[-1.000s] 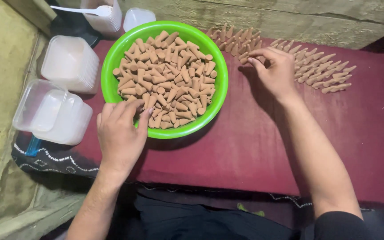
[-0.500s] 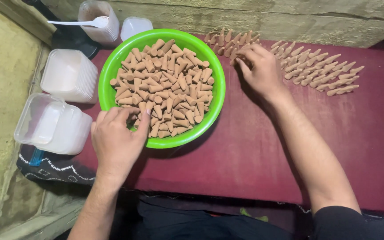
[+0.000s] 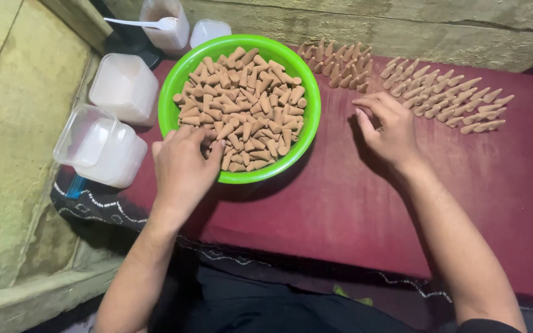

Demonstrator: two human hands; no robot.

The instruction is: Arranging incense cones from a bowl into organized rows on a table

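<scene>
A green bowl (image 3: 308, 117) heaped with several brown incense cones (image 3: 248, 105) sits on a dark red cloth (image 3: 340, 203). My left hand (image 3: 183, 166) rests over the bowl's near rim, fingertips among the cones; whether it grips one is hidden. My right hand (image 3: 390, 129) hovers over the cloth just right of the bowl, fingers curled with nothing visible in them. Beyond it, rows of cones (image 3: 445, 102) stand on the cloth, with a second group (image 3: 337, 65) behind the bowl.
Stacked translucent plastic boxes (image 3: 103, 145) and another stack (image 3: 124, 86) lie left of the bowl. A jar with a white spoon (image 3: 165, 24) and a lidded tub (image 3: 210, 31) stand at the back. A rough wall (image 3: 402, 28) borders the far edge.
My right hand has drawn back from the standing cones toward me and a little left. My left hand stays at the bowl's near rim. The camera view has shifted slightly.
</scene>
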